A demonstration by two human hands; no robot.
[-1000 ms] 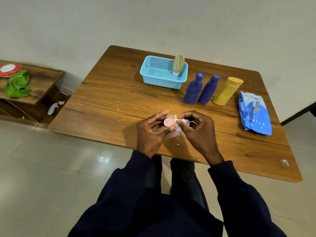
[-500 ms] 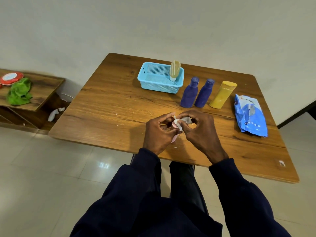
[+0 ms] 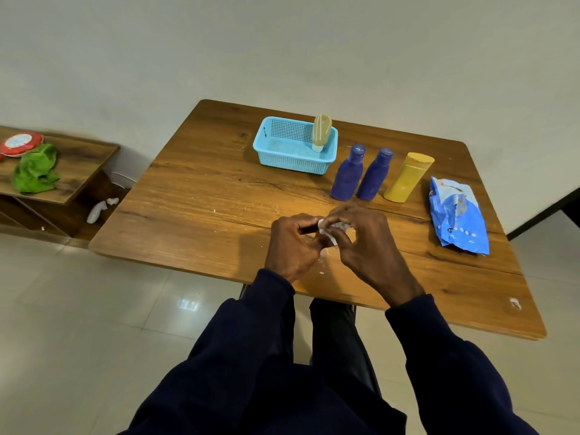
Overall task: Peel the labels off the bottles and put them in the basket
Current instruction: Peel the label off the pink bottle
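here, bottle (image 3: pixel 329 234) between both hands (image 3: pixel 292 246) (image 3: pixel 364 243)

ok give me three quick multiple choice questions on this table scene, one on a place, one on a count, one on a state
1. Where is the tan tube?
A) standing in the blue basket
B) lying on the floor
C) inside a drawer

2. How many dark blue bottles stand beside the yellow bottle?
A) one
B) two
C) four

3. What are the left hand and right hand doing?
A) resting flat and apart
B) both pinching a small white-wrapped item
C) both reaching into the basket

1 A: it stands upright in the basket's right corner.
2 B: two stand side by side, left of the yellow one.
3 B: both hands' fingers curl round it.
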